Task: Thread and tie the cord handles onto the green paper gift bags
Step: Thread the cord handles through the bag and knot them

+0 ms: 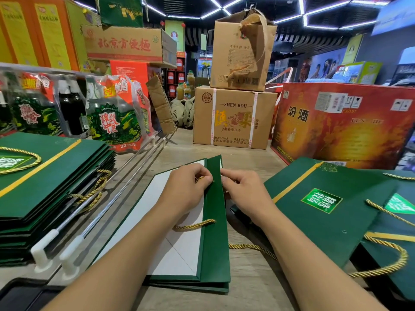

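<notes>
A flattened green gift bag (214, 250) lies in front of me with its white inside (179, 248) facing up and its green rim folded over. My left hand (187, 187) pinches a gold cord end (198, 178) at the far hole of the rim. My right hand (243, 190) holds the rim's other side, fingers curled against the edge. The near end of the gold cord (194, 225) passes through the near hole, and the cord runs on under my right forearm (251, 247).
A stack of finished green bags (51, 176) sits on the left. More green bags (325, 205) with gold handles lie on the right. Two metal rods (107, 198) run diagonally beside the left stack. Cardboard boxes (233, 117) and a red box (343, 124) stand behind.
</notes>
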Action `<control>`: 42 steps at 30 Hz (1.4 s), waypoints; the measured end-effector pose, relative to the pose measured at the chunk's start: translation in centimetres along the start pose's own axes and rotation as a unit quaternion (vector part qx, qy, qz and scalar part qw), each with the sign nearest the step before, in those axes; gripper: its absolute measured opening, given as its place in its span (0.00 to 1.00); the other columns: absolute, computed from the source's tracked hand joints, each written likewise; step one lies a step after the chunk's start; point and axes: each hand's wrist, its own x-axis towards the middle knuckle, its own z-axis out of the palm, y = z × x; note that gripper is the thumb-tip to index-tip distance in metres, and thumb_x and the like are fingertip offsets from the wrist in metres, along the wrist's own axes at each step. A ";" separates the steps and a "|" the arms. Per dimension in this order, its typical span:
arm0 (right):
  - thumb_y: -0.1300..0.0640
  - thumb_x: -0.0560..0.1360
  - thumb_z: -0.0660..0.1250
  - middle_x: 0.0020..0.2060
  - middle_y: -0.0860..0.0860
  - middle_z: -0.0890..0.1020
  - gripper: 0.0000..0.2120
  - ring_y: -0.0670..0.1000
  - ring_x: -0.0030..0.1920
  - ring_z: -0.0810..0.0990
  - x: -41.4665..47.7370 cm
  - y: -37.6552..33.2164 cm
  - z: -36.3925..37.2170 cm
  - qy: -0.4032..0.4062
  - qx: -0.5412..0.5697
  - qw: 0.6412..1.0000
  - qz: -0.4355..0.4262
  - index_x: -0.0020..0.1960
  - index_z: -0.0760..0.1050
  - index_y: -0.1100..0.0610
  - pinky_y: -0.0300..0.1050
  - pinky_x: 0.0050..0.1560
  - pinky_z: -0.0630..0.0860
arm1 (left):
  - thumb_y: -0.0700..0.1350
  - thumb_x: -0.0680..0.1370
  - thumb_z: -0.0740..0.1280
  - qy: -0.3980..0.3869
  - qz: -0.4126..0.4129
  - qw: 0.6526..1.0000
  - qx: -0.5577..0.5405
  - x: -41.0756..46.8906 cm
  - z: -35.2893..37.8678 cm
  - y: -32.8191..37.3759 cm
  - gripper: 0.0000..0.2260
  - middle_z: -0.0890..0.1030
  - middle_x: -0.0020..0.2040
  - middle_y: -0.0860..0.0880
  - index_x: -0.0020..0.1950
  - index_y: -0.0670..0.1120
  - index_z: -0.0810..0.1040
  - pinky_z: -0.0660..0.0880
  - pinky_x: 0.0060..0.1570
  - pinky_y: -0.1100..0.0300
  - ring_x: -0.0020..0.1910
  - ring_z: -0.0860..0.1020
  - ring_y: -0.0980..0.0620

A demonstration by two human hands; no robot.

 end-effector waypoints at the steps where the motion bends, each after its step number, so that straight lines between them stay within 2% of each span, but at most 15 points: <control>1: 0.60 0.83 0.62 0.44 0.51 0.88 0.15 0.55 0.45 0.88 0.0 -0.1 0.0 0.001 0.003 1.000 0.009 0.52 0.87 0.48 0.62 0.50 0.84 | 0.47 0.82 0.68 0.000 -0.004 1.000 -0.008 0.0 0.1 0.0 0.04 0.82 0.43 0.53 0.51 0.50 0.82 0.80 0.47 0.58 0.44 0.80 0.56; 4: 0.58 0.84 0.61 0.41 0.59 0.87 0.15 0.62 0.40 0.86 0.0 -0.3 0.0 -0.002 0.026 0.999 0.043 0.50 0.85 0.60 0.57 0.44 0.85 | 0.46 0.82 0.66 0.010 -0.018 0.999 -0.034 0.0 0.1 -0.1 0.04 0.82 0.40 0.52 0.48 0.50 0.80 0.82 0.49 0.50 0.42 0.81 0.53; 6: 0.55 0.84 0.62 0.37 0.61 0.84 0.16 0.55 0.33 0.83 -0.2 -0.8 0.0 -0.001 0.024 0.998 0.051 0.47 0.82 0.64 0.43 0.34 0.80 | 0.44 0.82 0.67 0.015 -0.019 0.998 -0.051 0.0 0.1 -0.2 0.05 0.82 0.39 0.51 0.47 0.50 0.80 0.82 0.48 0.48 0.41 0.82 0.51; 8: 0.54 0.83 0.65 0.36 0.56 0.84 0.11 0.47 0.33 0.83 -0.3 -0.9 0.2 -0.008 -0.014 0.999 0.052 0.48 0.81 0.59 0.37 0.33 0.78 | 0.44 0.82 0.67 0.013 -0.017 0.998 -0.065 0.1 0.1 -0.3 0.06 0.82 0.37 0.50 0.46 0.51 0.80 0.83 0.45 0.48 0.38 0.82 0.51; 12: 0.58 0.84 0.63 0.39 0.54 0.87 0.06 0.54 0.40 0.87 -0.1 -0.7 0.9 -0.041 -0.019 0.995 0.093 0.57 0.77 0.54 0.53 0.41 0.84 | 0.46 0.82 0.67 0.013 -0.073 0.990 -0.120 -0.1 -0.6 0.5 0.03 0.83 0.37 0.48 0.49 0.49 0.78 0.73 0.24 0.59 0.25 0.75 0.54; 14: 0.57 0.85 0.61 0.46 0.55 0.86 0.08 0.56 0.46 0.86 0.4 -0.3 0.9 -0.007 -0.055 0.994 0.090 0.62 0.75 0.53 0.55 0.48 0.83 | 0.48 0.82 0.67 -0.044 -0.161 0.972 -0.167 0.1 -1.6 0.6 0.07 0.82 0.34 0.47 0.48 0.45 0.77 0.65 0.21 0.62 0.23 0.69 0.53; 17: 0.56 0.85 0.58 0.51 0.52 0.85 0.12 0.54 0.51 0.83 0.9 0.1 0.4 0.031 -0.090 0.992 0.079 0.65 0.76 0.52 0.52 0.53 0.81 | 0.51 0.83 0.66 -0.240 -0.268 0.895 -0.262 0.2 -3.6 0.7 0.14 0.69 0.29 0.49 0.41 0.44 0.73 0.57 0.21 0.65 0.25 0.59 0.55; 19: 0.56 0.85 0.57 0.50 0.53 0.85 0.12 0.56 0.52 0.82 1.1 0.5 0.1 0.039 -0.123 0.988 0.079 0.62 0.78 0.54 0.50 0.51 0.78 | 0.52 0.82 0.66 -0.268 -0.278 0.881 -0.272 0.0 -4.4 0.6 0.13 0.68 0.30 0.50 0.46 0.44 0.74 0.57 0.22 0.64 0.26 0.58 0.55; 23: 0.58 0.85 0.58 0.43 0.55 0.85 0.13 0.57 0.47 0.82 1.0 0.1 -0.2 0.036 -0.143 0.986 0.073 0.52 0.80 0.57 0.47 0.41 0.75 | 0.54 0.82 0.66 -0.086 -0.204 0.975 -0.032 -0.1 -3.8 0.5 0.16 0.75 0.36 0.46 0.45 0.42 0.80 0.65 0.32 0.58 0.34 0.70 0.49; 25: 0.57 0.86 0.58 0.43 0.54 0.85 0.13 0.56 0.46 0.82 1.0 -0.1 -0.2 0.048 -0.149 0.986 0.063 0.51 0.81 0.57 0.45 0.39 0.73 | 0.52 0.82 0.65 -0.020 -0.216 0.973 -0.082 0.0 -3.4 0.5 0.14 0.79 0.40 0.46 0.47 0.43 0.83 0.66 0.35 0.58 0.38 0.74 0.49; 29: 0.56 0.85 0.58 0.44 0.56 0.85 0.14 0.58 0.47 0.82 0.8 -0.4 -0.2 0.075 -0.151 0.984 0.066 0.52 0.81 0.58 0.47 0.40 0.75 | 0.51 0.83 0.65 -0.003 -0.187 0.977 -0.105 0.1 -2.8 0.2 0.16 0.75 0.38 0.45 0.52 0.39 0.82 0.62 0.34 0.58 0.35 0.68 0.49; 32: 0.53 0.85 0.59 0.45 0.51 0.85 0.10 0.55 0.48 0.82 0.9 -0.2 0.0 0.082 -0.132 0.984 0.086 0.57 0.79 0.50 0.50 0.47 0.78 | 0.51 0.82 0.67 0.000 -0.176 0.973 -0.152 0.0 -2.8 0.2 0.13 0.76 0.35 0.46 0.49 0.41 0.82 0.66 0.33 0.58 0.32 0.70 0.50; 35: 0.47 0.82 0.57 0.53 0.55 0.83 0.09 0.59 0.58 0.80 1.1 0.3 0.1 0.082 -0.109 0.984 0.118 0.60 0.72 0.41 0.60 0.58 0.78 | 0.50 0.81 0.69 -0.020 -0.158 0.962 -0.223 0.4 -3.0 -0.3 0.11 0.74 0.29 0.46 0.46 0.43 0.82 0.71 0.34 0.52 0.27 0.72 0.47; 39: 0.53 0.85 0.56 0.48 0.53 0.85 0.08 0.59 0.50 0.84 1.0 -0.1 -0.1 0.084 -0.029 0.985 0.151 0.56 0.72 0.43 0.57 0.48 0.81 | 0.51 0.81 0.69 -0.018 -0.113 0.966 -0.231 0.2 -3.3 0.1 0.09 0.78 0.34 0.47 0.45 0.47 0.84 0.73 0.38 0.51 0.33 0.76 0.49; 42: 0.57 0.83 0.58 0.48 0.56 0.86 0.10 0.61 0.49 0.85 1.2 -0.4 -0.6 0.136 0.045 0.979 0.146 0.59 0.74 0.46 0.62 0.45 0.81 | 0.55 0.81 0.66 0.065 -0.096 0.981 -0.157 0.9 -4.1 -0.4 0.11 0.82 0.45 0.52 0.52 0.49 0.82 0.75 0.46 0.51 0.44 0.80 0.50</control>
